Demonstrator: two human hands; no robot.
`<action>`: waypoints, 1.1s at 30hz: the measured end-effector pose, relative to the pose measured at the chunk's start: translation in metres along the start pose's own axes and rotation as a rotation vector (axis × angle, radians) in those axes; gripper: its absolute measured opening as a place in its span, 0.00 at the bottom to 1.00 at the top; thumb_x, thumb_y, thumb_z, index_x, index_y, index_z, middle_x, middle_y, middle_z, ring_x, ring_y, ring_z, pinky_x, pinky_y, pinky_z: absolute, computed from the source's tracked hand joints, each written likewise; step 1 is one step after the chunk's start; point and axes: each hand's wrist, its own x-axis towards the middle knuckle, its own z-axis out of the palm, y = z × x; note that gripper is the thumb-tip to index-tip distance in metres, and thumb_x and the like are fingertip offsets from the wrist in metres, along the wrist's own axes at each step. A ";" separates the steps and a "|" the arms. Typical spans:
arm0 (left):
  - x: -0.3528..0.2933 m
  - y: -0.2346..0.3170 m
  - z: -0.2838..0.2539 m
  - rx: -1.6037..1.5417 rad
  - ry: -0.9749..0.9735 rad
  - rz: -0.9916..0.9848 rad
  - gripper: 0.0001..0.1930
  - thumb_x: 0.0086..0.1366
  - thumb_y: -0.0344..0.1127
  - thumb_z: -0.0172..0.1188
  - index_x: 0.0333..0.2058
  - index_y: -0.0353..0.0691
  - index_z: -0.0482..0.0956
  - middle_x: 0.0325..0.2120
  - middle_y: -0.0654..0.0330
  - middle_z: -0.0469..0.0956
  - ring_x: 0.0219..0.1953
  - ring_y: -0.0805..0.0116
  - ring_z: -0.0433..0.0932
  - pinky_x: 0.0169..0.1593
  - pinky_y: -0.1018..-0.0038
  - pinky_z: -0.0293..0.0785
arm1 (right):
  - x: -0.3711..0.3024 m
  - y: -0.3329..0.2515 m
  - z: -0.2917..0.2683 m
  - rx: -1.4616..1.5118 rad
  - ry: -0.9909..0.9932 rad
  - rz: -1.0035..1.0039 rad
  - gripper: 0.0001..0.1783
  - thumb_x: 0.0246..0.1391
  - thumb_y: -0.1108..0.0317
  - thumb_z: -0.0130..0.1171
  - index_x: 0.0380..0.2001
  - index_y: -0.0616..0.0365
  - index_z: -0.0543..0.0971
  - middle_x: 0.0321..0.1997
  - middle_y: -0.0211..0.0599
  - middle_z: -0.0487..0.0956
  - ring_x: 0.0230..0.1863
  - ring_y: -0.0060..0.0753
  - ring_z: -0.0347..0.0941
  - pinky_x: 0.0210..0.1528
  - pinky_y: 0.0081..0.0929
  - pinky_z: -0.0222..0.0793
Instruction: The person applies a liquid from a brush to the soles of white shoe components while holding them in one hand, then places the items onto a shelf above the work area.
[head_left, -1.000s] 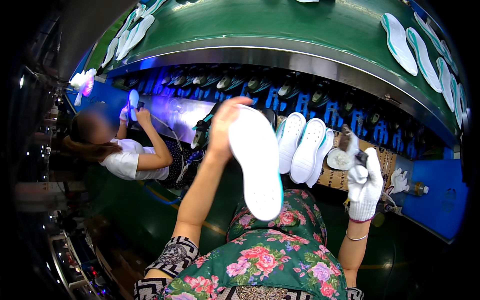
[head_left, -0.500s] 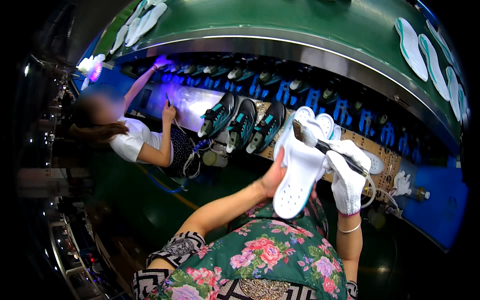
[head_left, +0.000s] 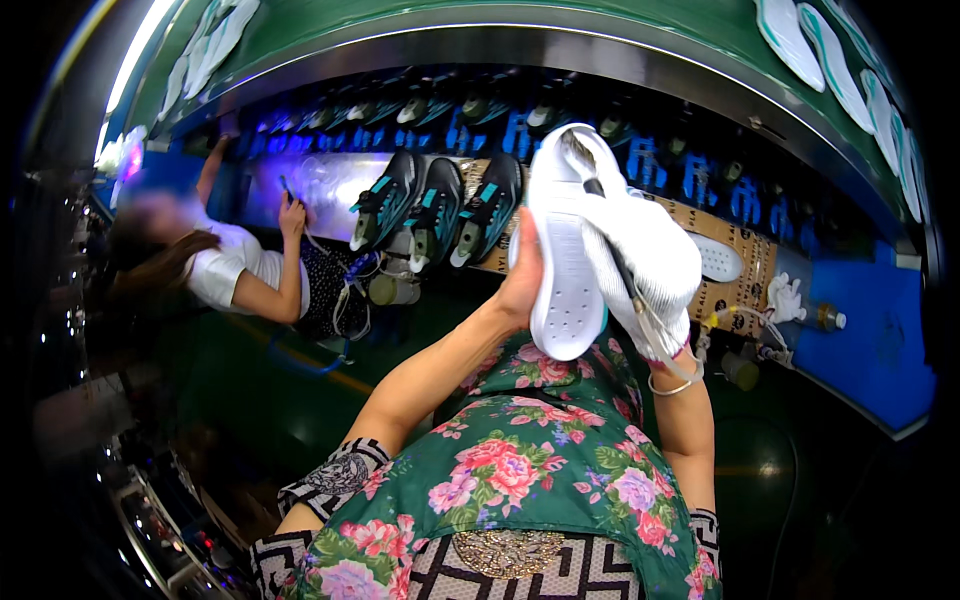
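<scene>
My bare left hand (head_left: pixel 522 268) grips a white shoe sole (head_left: pixel 566 275) by its left edge, holding it upright in front of me. Small holes dot the sole's near end, and teal shows at its side. In a white knit glove, my right hand (head_left: pixel 650 258) is closed around a brush (head_left: pixel 592 184) with a dark handle and a thin tube trailing from it. The bristles lie against the sole's far end, inside the raised rim. Part of the sole's right side is hidden behind the glove.
Three black and teal shoe uppers (head_left: pixel 436 212) stand on the bench left of the sole. Another white sole (head_left: pixel 716 258) lies on brown cardboard (head_left: pixel 755 270) at right. Several soles rest on the green conveyor (head_left: pixel 660 22). A co-worker (head_left: pixel 235 265) works at left.
The brush has moved onto the inside of the sole's far end, and my gloved hand now covers its right side. The sole stands straighter. The whole view has shifted.
</scene>
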 end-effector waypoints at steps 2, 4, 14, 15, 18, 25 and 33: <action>0.000 0.004 0.000 -0.009 -0.013 -0.045 0.50 0.61 0.77 0.23 0.68 0.41 0.50 0.64 0.53 0.61 0.64 0.57 0.63 0.66 0.60 0.60 | 0.000 -0.010 0.002 0.082 -0.071 0.035 0.14 0.41 0.78 0.67 0.35 0.56 0.84 0.31 0.38 0.82 0.32 0.37 0.80 0.37 0.27 0.74; 0.000 0.007 -0.007 -0.106 -0.009 -0.064 0.49 0.61 0.77 0.23 0.68 0.43 0.50 0.64 0.53 0.61 0.64 0.58 0.64 0.65 0.60 0.61 | 0.000 -0.015 0.001 0.244 -0.084 0.123 0.13 0.42 0.78 0.68 0.35 0.57 0.84 0.31 0.36 0.82 0.32 0.33 0.79 0.36 0.25 0.73; 0.001 0.021 -0.022 -0.070 -0.047 0.073 0.49 0.61 0.78 0.24 0.68 0.44 0.48 0.64 0.53 0.60 0.64 0.57 0.63 0.65 0.58 0.62 | -0.004 -0.017 0.009 0.357 -0.144 0.096 0.12 0.41 0.77 0.68 0.34 0.57 0.84 0.31 0.35 0.82 0.32 0.35 0.79 0.38 0.26 0.73; 0.000 0.024 -0.022 -0.085 -0.068 0.102 0.50 0.60 0.78 0.25 0.68 0.44 0.48 0.64 0.52 0.60 0.64 0.57 0.62 0.65 0.57 0.62 | 0.001 -0.016 0.003 0.443 -0.185 0.130 0.11 0.42 0.78 0.68 0.33 0.59 0.84 0.32 0.36 0.82 0.33 0.33 0.79 0.39 0.26 0.73; 0.003 0.024 -0.033 -0.131 -0.131 0.091 0.53 0.56 0.81 0.23 0.67 0.43 0.51 0.56 0.50 0.69 0.47 0.55 0.79 0.44 0.58 0.81 | -0.007 0.002 0.008 0.379 0.050 0.291 0.12 0.43 0.77 0.67 0.36 0.58 0.85 0.33 0.34 0.83 0.34 0.26 0.79 0.36 0.24 0.74; 0.014 0.035 -0.028 -0.235 0.028 0.204 0.55 0.54 0.83 0.30 0.65 0.39 0.54 0.55 0.49 0.70 0.55 0.55 0.73 0.55 0.55 0.74 | -0.014 -0.018 0.004 0.348 -0.263 0.031 0.13 0.40 0.76 0.69 0.34 0.53 0.85 0.32 0.33 0.84 0.34 0.35 0.81 0.40 0.28 0.75; 0.028 0.035 -0.046 -0.261 -0.274 0.153 0.61 0.46 0.89 0.23 0.56 0.35 0.65 0.35 0.43 0.77 0.35 0.52 0.81 0.39 0.57 0.80 | -0.030 -0.017 0.007 0.324 -0.229 0.017 0.16 0.42 0.76 0.68 0.38 0.52 0.84 0.35 0.37 0.83 0.36 0.37 0.80 0.39 0.28 0.75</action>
